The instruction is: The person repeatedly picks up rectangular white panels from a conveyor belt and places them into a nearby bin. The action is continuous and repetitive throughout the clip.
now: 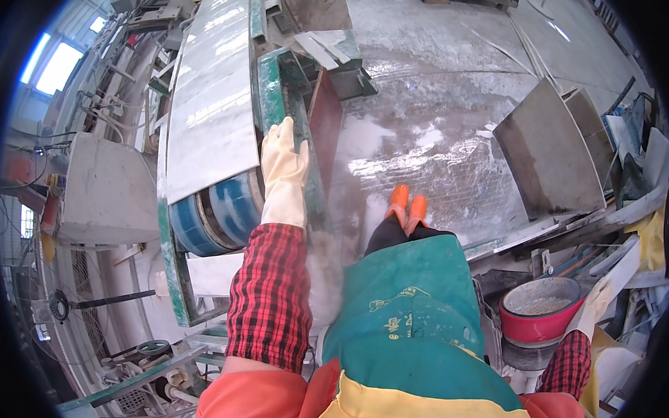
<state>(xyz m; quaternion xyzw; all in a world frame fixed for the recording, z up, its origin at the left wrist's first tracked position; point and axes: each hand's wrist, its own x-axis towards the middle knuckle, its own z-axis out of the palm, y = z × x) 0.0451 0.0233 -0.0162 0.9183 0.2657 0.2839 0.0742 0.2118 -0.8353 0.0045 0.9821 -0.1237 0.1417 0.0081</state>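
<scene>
My left hand [283, 163], in a cream rubber glove, lies on the edge of a green metal frame [271, 85]. Its fingers are stretched out, with the thumb apart. Beside it a long white slab [213, 109] lies along a conveyor, whose blue roller [235, 205] shows below the slab's near end. Far out to the right, my gloved right hand [598, 301] is closed around a pale flat strip [621, 267]; its fingers are partly hidden. Close to that hand stands a red bucket [529, 330] holding a greyish material.
A large grey panel [546, 154] leans at the right, near a heap of offcuts [644, 198]. The floor [427, 102] ahead is wet and streaked white. A brown board [325, 127] stands against the conveyor. Machinery [107, 190] lines the left.
</scene>
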